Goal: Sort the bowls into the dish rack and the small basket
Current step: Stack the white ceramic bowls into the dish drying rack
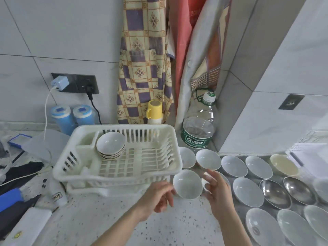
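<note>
While the left hand (160, 196) pinches the white bowl (187, 183) (right hand (215, 190) spread beside it), the dish rack (117, 153) lies nearer, at ten o'clock on the table (124, 219).

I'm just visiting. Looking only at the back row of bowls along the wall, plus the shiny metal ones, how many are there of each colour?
White bowls: 4
Cream bowl: 1
Steel bowls: 2
Total: 7
</note>
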